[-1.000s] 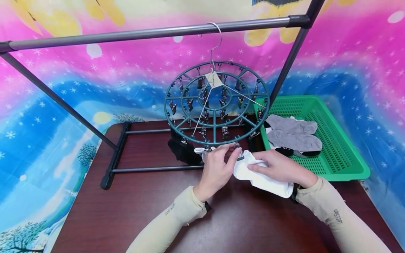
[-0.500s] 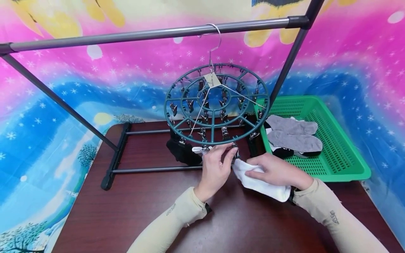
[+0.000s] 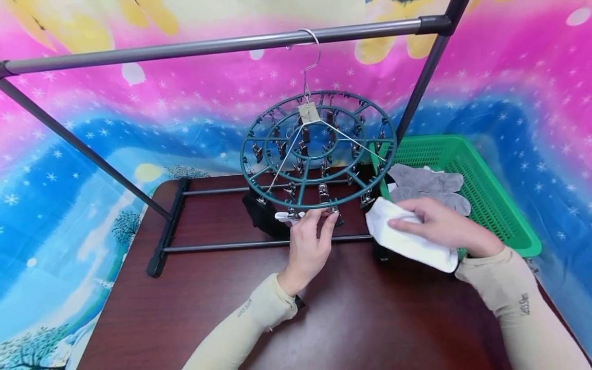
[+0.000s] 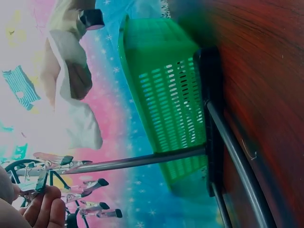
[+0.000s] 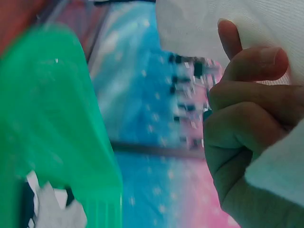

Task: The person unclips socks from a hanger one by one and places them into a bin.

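A round green clip hanger (image 3: 387, 174) hangs by its hook from a metal rail. At its front edge my left hand (image 3: 306, 249) pinches a clip (image 4: 42, 180) between thumb and fingers, and nothing is in that clip. My right hand (image 3: 437, 228) grips a white sock (image 3: 388, 231), to the right of the hanger and in front of the basket. Seen from the right wrist, the fingers curl round the white fabric (image 5: 190, 28). Left of my left hand, a white piece of fabric (image 3: 282, 217) and a black sock (image 3: 263, 218) hang from other clips.
A green plastic basket (image 3: 501, 205) stands at the right with grey socks (image 3: 435, 181) in it. The rack's rail (image 3: 208, 46) runs above the hanger, and its lower bar (image 3: 222, 247) crosses the brown table (image 3: 208, 293). A patterned cloth backdrop (image 3: 203, 144) stands behind.
My right hand has moved right and a little up with the white sock, away from the clip. The left hand has stayed at the clip, shifting slightly left as the hanger turned a little.
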`<state>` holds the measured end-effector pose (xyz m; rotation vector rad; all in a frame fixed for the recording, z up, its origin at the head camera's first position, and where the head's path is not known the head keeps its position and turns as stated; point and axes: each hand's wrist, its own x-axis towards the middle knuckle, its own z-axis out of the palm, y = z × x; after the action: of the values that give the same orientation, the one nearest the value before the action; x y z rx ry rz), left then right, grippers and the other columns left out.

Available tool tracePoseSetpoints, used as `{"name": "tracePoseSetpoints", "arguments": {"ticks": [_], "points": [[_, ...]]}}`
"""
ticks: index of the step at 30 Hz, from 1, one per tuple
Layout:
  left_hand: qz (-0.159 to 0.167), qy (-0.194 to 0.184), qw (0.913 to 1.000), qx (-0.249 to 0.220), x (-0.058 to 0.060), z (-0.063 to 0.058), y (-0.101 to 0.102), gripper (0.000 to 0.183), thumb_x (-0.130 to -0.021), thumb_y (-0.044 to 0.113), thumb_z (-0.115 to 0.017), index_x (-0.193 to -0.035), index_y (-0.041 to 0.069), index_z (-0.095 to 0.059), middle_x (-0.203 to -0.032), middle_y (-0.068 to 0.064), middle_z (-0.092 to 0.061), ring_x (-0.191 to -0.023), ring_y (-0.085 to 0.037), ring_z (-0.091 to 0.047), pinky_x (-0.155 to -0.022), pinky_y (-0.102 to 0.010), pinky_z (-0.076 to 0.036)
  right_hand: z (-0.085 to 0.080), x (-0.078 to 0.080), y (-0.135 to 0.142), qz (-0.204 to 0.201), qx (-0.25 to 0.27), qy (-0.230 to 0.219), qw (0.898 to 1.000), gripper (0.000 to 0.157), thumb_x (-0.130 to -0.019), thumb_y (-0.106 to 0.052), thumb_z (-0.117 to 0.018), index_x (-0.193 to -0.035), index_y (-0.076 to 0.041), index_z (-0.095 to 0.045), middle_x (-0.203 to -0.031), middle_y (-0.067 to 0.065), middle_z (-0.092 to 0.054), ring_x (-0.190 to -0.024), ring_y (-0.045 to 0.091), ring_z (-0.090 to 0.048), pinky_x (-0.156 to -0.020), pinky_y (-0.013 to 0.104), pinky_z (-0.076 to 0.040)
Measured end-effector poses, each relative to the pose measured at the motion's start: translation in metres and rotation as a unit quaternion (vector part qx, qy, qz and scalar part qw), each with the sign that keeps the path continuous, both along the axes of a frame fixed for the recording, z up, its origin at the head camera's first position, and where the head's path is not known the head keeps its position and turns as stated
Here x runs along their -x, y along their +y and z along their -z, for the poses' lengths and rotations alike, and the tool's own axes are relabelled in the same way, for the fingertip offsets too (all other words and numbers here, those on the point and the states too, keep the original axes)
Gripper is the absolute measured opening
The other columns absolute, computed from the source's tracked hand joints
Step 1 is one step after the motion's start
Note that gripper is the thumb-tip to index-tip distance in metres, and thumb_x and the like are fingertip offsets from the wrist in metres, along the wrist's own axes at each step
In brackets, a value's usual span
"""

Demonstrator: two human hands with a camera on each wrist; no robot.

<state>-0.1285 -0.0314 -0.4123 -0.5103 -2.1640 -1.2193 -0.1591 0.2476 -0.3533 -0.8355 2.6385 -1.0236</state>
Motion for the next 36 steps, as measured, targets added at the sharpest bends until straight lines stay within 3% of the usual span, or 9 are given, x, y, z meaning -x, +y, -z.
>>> {"name": "tracePoseSetpoints", "arguments": {"ticks": [3, 7, 10, 14, 26, 36], "points": [[-0.002, 0.002, 1.0000, -0.003, -0.001, -0.001, -0.002, 0.014, -0.101, 0.017, -0.067, -0.108, 0.005, -0.069, -0.097, -0.008, -0.076, -0.093, -0.020, -0.073, -0.085, -0.036, -0.059, -0.004, 0.015, 0.014, 0.049, -0.018, -0.020, 0.998, 0.008, -0.103, -0.024, -0.067, -0.099, -0.017, -0.069, -0.074, 0.000, -0.060, -0.057, 0.012, -0.060, -0.051, 0.028, -0.050], [0.005, 0.003, 1.0000, -0.004, -0.002, -0.002, -0.004, 0.015, -0.101, 0.017, -0.068, -0.109, 0.005, -0.069, -0.098, -0.008, -0.076, -0.093, -0.019, -0.073, -0.086, -0.035, -0.059, 0.002, 0.042, 0.035, 0.113, -0.054, -0.053, 0.991, 0.031, -0.105, -0.034, -0.062, -0.123, -0.009, -0.069, -0.085, 0.011, -0.065, -0.058, 0.018, -0.063, -0.050, 0.032, -0.053], [0.010, 0.007, 0.9999, -0.002, -0.002, -0.002, -0.005, 0.015, -0.101, 0.018, -0.068, -0.109, 0.005, -0.069, -0.098, -0.008, -0.076, -0.092, -0.019, -0.074, -0.085, -0.034, -0.059, 0.008, 0.063, 0.048, 0.155, -0.051, -0.082, 0.983, 0.046, -0.106, -0.041, -0.057, -0.138, -0.008, -0.061, -0.096, 0.016, -0.066, -0.065, 0.021, -0.065, -0.052, 0.036, -0.055], [0.014, 0.004, 0.9999, -0.004, -0.002, -0.003, -0.007, 0.015, -0.101, 0.018, -0.068, -0.109, 0.005, -0.069, -0.098, -0.008, -0.077, -0.091, -0.018, -0.074, -0.085, -0.034, -0.060, 0.013, 0.086, 0.059, 0.194, -0.023, -0.124, 0.973, 0.055, -0.107, -0.050, -0.051, -0.145, -0.011, -0.054, -0.099, 0.015, -0.065, -0.071, 0.023, -0.065, -0.056, 0.039, -0.057], [0.016, -0.008, 0.9997, -0.013, -0.003, -0.003, -0.008, 0.017, -0.101, 0.018, -0.068, -0.111, 0.003, -0.068, -0.099, -0.009, -0.077, -0.091, -0.019, -0.074, -0.086, -0.036, -0.060, 0.027, 0.128, 0.054, 0.203, 0.059, -0.186, 0.960, 0.058, -0.111, -0.042, -0.043, -0.157, -0.007, -0.040, -0.106, 0.006, -0.063, -0.079, 0.016, -0.067, -0.067, 0.037, -0.060], [0.017, -0.002, 0.9997, -0.016, -0.003, -0.001, -0.009, 0.019, -0.101, 0.018, -0.068, -0.110, 0.001, -0.069, -0.099, -0.010, -0.077, -0.092, -0.019, -0.074, -0.089, -0.036, -0.060, 0.052, 0.136, 0.050, 0.218, 0.067, -0.193, 0.954, 0.062, -0.111, -0.043, -0.040, -0.161, -0.006, -0.033, -0.100, 0.005, -0.066, -0.076, 0.016, -0.068, -0.068, 0.038, -0.060]]}}
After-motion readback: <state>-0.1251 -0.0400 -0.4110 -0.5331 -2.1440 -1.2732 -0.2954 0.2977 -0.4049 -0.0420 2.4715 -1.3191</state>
